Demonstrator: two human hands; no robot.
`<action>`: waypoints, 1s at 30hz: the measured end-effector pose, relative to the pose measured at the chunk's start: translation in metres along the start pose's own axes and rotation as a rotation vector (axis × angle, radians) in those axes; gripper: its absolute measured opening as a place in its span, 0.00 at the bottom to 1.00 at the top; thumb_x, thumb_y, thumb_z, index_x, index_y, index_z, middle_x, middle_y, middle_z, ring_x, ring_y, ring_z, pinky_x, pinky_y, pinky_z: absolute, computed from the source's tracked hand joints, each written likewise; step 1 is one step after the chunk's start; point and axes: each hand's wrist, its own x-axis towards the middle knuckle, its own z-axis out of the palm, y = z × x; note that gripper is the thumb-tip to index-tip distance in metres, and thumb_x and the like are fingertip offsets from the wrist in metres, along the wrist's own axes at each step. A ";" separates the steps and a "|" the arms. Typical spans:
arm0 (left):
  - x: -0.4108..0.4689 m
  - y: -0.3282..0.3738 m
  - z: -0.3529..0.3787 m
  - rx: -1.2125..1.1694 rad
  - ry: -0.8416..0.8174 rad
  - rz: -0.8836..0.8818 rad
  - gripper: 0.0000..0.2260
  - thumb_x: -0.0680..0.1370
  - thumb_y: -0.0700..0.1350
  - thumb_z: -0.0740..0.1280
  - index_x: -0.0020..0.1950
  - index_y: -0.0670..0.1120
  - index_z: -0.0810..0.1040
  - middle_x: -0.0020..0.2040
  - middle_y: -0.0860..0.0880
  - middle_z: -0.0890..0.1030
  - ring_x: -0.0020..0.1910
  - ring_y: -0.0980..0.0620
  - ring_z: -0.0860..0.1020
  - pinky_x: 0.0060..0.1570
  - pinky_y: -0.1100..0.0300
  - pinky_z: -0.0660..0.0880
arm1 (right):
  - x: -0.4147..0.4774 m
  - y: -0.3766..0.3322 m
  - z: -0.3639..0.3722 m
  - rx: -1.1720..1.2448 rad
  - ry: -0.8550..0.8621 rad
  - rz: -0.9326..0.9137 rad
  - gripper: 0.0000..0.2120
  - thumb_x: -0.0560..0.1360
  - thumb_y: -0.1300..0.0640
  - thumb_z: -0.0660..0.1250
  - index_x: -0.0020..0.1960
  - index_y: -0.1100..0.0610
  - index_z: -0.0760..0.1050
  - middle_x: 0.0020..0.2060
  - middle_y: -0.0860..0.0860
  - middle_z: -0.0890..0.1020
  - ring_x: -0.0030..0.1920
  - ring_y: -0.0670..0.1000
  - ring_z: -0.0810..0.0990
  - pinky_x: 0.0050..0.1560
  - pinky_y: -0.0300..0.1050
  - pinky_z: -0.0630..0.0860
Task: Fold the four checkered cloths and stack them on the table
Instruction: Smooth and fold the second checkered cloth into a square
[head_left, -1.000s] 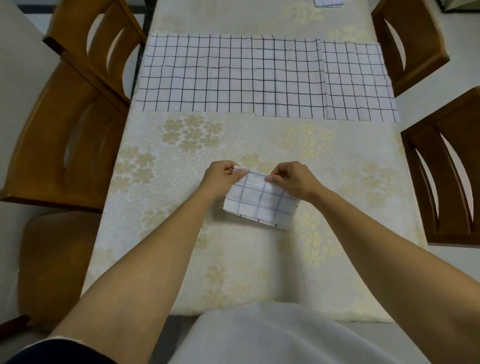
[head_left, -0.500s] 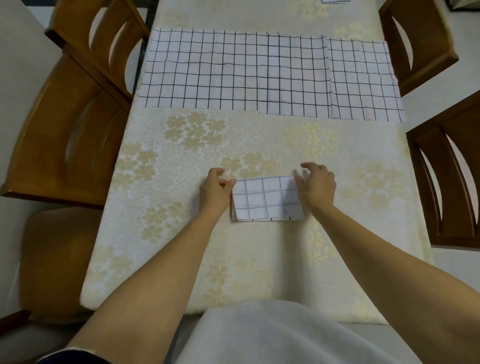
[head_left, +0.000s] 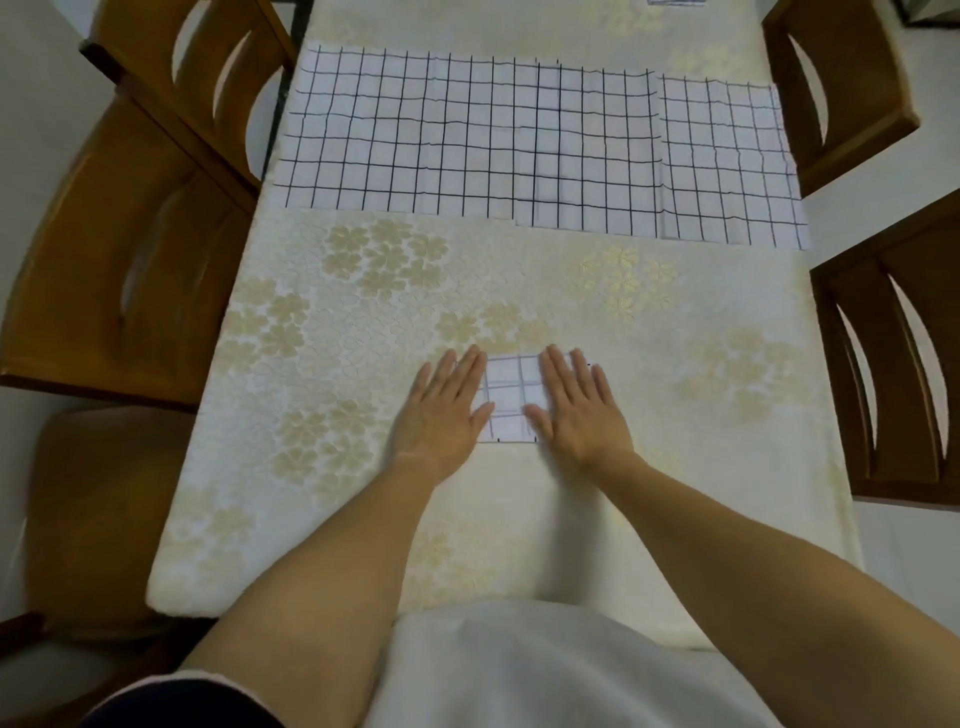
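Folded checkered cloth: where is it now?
Head view: the folded cloth lies centrally on the table, toward its near edge, with the left hand pressing its left side and the right hand its right.

4 cloths (head_left: 511, 400) (head_left: 400, 140) (head_left: 587, 156) (head_left: 727, 166), 4 chrs (head_left: 130, 249) (head_left: 197, 57) (head_left: 841, 78) (head_left: 893, 374), 2 hands (head_left: 441, 410) (head_left: 576, 410)

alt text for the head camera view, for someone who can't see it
The left hand and right hand press flat on the two ends of a small folded checkered cloth on a cream floral tablecloth. Beyond it, unfolded checkered cloths lie spread flat, with wooden chairs on both sides.
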 end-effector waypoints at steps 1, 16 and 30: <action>-0.003 -0.009 0.000 0.018 0.002 -0.007 0.29 0.85 0.61 0.37 0.81 0.51 0.30 0.81 0.54 0.30 0.80 0.51 0.31 0.80 0.48 0.36 | -0.003 0.008 -0.003 0.010 -0.004 0.043 0.34 0.82 0.35 0.33 0.80 0.52 0.29 0.79 0.47 0.30 0.78 0.50 0.28 0.79 0.52 0.33; 0.008 0.031 -0.008 0.003 -0.038 -0.018 0.27 0.87 0.50 0.43 0.82 0.45 0.33 0.82 0.49 0.33 0.81 0.50 0.33 0.80 0.51 0.35 | 0.018 -0.051 -0.003 0.130 -0.006 -0.048 0.28 0.86 0.50 0.42 0.81 0.60 0.37 0.81 0.56 0.39 0.80 0.54 0.35 0.80 0.54 0.39; -0.025 -0.018 -0.002 -0.045 0.041 -0.090 0.27 0.85 0.58 0.36 0.81 0.54 0.31 0.81 0.56 0.31 0.81 0.49 0.32 0.80 0.45 0.37 | 0.000 0.017 -0.018 0.029 -0.002 0.147 0.36 0.80 0.37 0.30 0.80 0.57 0.32 0.80 0.54 0.33 0.79 0.54 0.31 0.79 0.53 0.34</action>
